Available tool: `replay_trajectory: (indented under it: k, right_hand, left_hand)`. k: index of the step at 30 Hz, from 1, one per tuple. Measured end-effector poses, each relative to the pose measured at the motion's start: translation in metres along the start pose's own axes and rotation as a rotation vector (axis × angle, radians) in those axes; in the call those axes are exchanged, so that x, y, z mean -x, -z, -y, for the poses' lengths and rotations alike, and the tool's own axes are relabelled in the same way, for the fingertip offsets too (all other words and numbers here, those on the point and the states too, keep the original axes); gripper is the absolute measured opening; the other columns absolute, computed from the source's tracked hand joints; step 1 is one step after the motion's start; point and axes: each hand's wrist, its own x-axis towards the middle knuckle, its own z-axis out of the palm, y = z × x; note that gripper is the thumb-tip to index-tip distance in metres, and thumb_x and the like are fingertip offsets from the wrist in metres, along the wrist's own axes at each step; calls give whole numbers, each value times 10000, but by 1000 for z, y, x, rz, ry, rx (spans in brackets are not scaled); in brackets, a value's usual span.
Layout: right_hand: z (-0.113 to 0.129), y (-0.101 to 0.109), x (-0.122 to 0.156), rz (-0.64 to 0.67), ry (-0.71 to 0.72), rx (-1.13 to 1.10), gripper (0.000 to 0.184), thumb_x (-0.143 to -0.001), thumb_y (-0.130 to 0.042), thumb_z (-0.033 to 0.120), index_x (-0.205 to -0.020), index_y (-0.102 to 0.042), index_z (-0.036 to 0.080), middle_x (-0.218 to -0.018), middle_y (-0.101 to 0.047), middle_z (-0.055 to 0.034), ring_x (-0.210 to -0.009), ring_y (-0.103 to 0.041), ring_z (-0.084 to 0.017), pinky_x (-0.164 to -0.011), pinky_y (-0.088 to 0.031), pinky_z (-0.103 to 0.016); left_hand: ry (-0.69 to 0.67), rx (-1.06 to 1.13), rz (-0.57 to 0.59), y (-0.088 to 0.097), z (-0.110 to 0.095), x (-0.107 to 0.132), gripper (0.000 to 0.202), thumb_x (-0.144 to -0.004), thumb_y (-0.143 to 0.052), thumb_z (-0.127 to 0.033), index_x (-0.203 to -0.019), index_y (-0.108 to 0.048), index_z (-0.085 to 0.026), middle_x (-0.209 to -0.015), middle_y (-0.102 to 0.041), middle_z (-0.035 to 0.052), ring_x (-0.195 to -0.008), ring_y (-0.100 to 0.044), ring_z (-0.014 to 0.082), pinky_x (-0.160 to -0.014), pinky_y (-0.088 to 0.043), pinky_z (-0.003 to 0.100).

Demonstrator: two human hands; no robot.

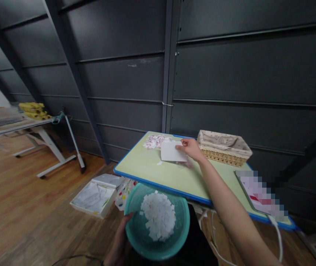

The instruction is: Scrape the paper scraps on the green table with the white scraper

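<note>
Paper scraps (159,216) sit heaped in the teal basin (138,234), its nine o'clock rim gripped by the left hand (122,232). Status appears partial: a second scrap pile (155,141) lies outside, at twelve o'clock on the tabletop (135,162). Right hand (191,148) pinches a white card (169,152) at the pile's four o'clock.

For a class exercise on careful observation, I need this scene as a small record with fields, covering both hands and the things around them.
Left hand: holds a teal round bowl by its rim
Bowl contents: heaped small white flat pieces
Right hand: pinches a flat white rectangular card at its edge
Work surface: pale yellow-green table with blue edging
Table's far left: spread of small white and pinkish pieces
Table's right side: tan woven basket with patterned cloth lining
Unclear: whether the card touches the tabletop
</note>
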Motion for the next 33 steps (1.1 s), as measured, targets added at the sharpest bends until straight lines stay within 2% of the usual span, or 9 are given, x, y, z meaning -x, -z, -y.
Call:
replay_trajectory:
  k: [3,5,7,11,14,18,28,31,33]
  right_hand:
    - [-1,-1,-1,-38,-17,16,251,-598,-611,388,-640,-572,144,-590,-549,-1,-549,-459,-121,-493,-300,-226]
    - [-1,-2,0,-19,-17,29,252,-598,-612,390,-632,-565,145,-575,-527,9,-543,-442,-115,-485,-279,-222]
    - [0,-3,1,19,-11,14,253,-599,-616,392,-631,-554,148,-562,-505,20,-535,-425,-107,-479,-263,-219]
    - [4,-3,4,29,-27,-63,267,-594,-632,400,-631,-529,157,-552,-471,34,-515,-393,-96,-476,-250,-224]
    - [5,-4,5,62,-50,-109,279,-590,-641,409,-634,-516,163,-541,-443,44,-502,-370,-92,-472,-240,-230]
    - [7,-6,6,122,-45,-86,284,-583,-654,404,-613,-508,161,-544,-426,48,-508,-357,-87,-477,-232,-231]
    - [17,-17,18,422,-128,-282,313,-553,-740,380,-622,-527,161,-486,-410,72,-446,-357,-68,-434,-204,-218]
    - [16,-24,21,482,-174,-368,325,-523,-774,363,-648,-562,151,-499,-473,56,-452,-409,-75,-433,-248,-213]
    - [16,-26,21,457,-205,-450,340,-504,-789,359,-671,-583,145,-556,-551,23,-487,-481,-96,-453,-316,-220]
  left_hand:
    - [-60,-11,-34,-8,-10,5,477,-752,-632,-241,-1203,-561,-102,-754,-771,65,-724,-711,247,-808,-527,395]
    - [-68,-27,-80,-10,-16,7,427,-771,-603,-233,-1181,-577,-116,-576,-722,9,-536,-673,206,-719,-544,374]
    - [-65,-32,-93,-10,-20,6,377,-777,-590,-227,-1140,-602,-123,-503,-681,-14,-455,-631,184,-667,-546,358]
    - [-59,-36,-62,-9,-24,5,277,-757,-613,-215,-1007,-634,-98,-590,-722,40,-596,-683,219,-725,-547,370]
    - [-78,-63,-102,-15,-27,10,209,-770,-591,-203,-940,-643,-92,-550,-705,28,-544,-668,203,-718,-556,373]
    - [-109,-85,-123,-26,-32,20,223,-795,-557,-207,-973,-639,-100,-508,-687,7,-476,-645,189,-710,-561,386]
    - [-58,-89,-115,-19,-35,18,306,-782,-585,-222,-1055,-632,-90,-619,-743,76,-785,-712,276,-785,-543,419]
    - [-37,-88,-87,-17,-35,20,302,-781,-591,-232,-1042,-642,-87,-634,-747,79,-796,-712,279,-783,-548,416]
    - [-39,-93,-90,-17,-35,22,273,-782,-589,-229,-1001,-657,-81,-652,-752,87,-795,-713,278,-778,-551,411]
